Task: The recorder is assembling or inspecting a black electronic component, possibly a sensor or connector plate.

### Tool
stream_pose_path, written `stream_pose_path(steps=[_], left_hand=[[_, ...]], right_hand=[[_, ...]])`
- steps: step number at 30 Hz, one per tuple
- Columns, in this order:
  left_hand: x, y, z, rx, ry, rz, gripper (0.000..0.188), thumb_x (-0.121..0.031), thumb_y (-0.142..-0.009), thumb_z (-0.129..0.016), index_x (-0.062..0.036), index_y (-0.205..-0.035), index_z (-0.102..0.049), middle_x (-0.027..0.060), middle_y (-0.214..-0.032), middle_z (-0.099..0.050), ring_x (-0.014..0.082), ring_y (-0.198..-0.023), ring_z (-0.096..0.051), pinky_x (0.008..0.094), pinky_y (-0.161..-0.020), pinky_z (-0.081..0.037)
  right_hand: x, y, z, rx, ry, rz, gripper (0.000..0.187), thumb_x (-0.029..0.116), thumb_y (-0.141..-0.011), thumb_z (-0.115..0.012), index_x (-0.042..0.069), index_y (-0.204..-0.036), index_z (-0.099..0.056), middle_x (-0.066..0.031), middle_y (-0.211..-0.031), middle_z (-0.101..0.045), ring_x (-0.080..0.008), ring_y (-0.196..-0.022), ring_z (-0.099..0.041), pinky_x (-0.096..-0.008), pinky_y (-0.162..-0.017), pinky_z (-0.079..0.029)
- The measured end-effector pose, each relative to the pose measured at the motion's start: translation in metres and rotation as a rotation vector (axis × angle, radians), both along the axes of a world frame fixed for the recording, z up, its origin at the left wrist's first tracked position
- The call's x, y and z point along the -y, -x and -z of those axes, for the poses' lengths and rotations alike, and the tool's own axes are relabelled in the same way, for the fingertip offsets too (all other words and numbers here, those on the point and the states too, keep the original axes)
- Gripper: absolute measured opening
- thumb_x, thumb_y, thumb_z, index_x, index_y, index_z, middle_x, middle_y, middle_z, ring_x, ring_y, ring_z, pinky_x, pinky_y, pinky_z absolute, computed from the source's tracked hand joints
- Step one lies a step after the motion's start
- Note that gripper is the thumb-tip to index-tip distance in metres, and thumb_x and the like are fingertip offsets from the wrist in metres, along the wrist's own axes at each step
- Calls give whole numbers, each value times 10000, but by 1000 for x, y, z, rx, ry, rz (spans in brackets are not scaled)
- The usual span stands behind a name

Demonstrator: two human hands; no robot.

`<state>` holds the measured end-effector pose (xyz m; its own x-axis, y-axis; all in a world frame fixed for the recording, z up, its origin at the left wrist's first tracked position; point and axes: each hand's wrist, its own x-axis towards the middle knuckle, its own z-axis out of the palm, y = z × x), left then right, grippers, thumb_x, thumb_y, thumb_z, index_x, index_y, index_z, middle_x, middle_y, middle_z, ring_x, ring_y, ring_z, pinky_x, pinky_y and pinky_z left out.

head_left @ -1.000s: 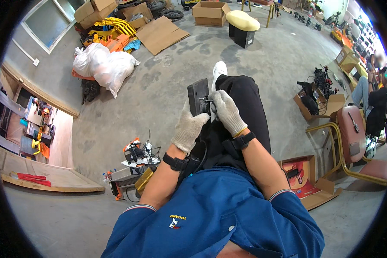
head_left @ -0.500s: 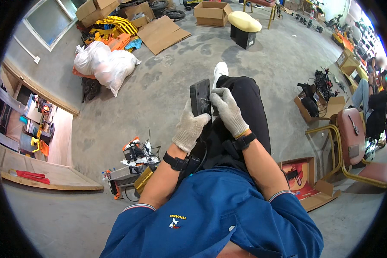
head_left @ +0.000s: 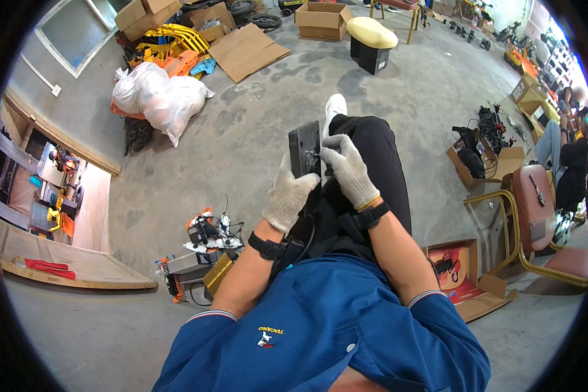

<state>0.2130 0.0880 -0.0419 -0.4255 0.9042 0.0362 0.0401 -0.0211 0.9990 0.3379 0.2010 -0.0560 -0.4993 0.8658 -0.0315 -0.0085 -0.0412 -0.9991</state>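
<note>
My left hand [head_left: 289, 196], in a pale knitted work glove, grips a flat black rectangular device [head_left: 304, 147] by its lower end and holds it upright over my lap. A dark cable [head_left: 311, 230] hangs below that hand. My right hand [head_left: 346, 168], gloved the same way, is closed in a pinch close against the device's right side. A small silvery piece [head_left: 312, 153] shows between its fingertips and the black face; it looks like a screw, but is too small to be sure.
Machine parts and wires [head_left: 212, 238] lie on the floor at my left. An open carton [head_left: 467, 274] and a pink padded chair [head_left: 532, 209] stand at right. Farther off are white bags [head_left: 160, 101], a yellow-topped black bin [head_left: 371, 49] and a seated person [head_left: 565, 140].
The fingers of my right hand have shifted slightly at the device, and the silvery piece shows more plainly. My left hand keeps its hold in the same place.
</note>
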Motion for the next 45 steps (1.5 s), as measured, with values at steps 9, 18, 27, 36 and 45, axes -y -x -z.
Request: stream_pose_path(steps=[9, 18, 27, 36, 45], left_hand=[[-1, -2, -2, -1, -63, 17, 466, 7, -830, -694, -26, -1288, -614, 13, -1034, -695, 109, -858, -650, 277, -781, -566], [-2, 0, 3, 7, -50, 4, 473, 9, -834, -690, -25, -1299, -610, 7, -1026, -690, 104, -848, -645, 277, -772, -565], [-1, 0, 1, 3, 16, -21, 472, 12, -839, -686, -27, -1304, -611, 16, -1054, -691, 111, -882, -650, 283, -799, -568], [0, -2, -2, 17, -10, 1, 462, 14, -831, -689, -27, -1285, -612, 17, -1039, -688, 116, -867, -659, 284, -790, -577], [-1, 1, -1, -50, 17, -8, 494, -2, -821, -692, -26, -1305, -603, 21, -1039, -681, 113, -877, -646, 280, -791, -561]], right_hand=[[-2, 4, 12, 84, -213, 21, 303, 310, -1082, -587, 29, -1149, -678, -42, -879, -641, -98, -811, -622, -290, -705, -521], [2, 1, -3, 76, -68, 20, 284, 229, -1044, -623, -4, -1204, -653, -64, -917, -682, -142, -802, -652, -316, -714, -556], [-1, 0, 1, 12, 49, -39, 318, 273, -1037, -637, -8, -1183, -667, -65, -944, -686, -141, -829, -655, -304, -741, -560], [0, 3, 6, 76, -57, -8, 254, 231, -1094, -555, 17, -1178, -662, -7, -850, -624, -85, -722, -594, -280, -644, -506], [5, -4, -10, 22, -33, -2, 331, 225, -994, -691, -5, -1229, -651, -104, -1031, -700, -168, -914, -698, -320, -825, -593]])
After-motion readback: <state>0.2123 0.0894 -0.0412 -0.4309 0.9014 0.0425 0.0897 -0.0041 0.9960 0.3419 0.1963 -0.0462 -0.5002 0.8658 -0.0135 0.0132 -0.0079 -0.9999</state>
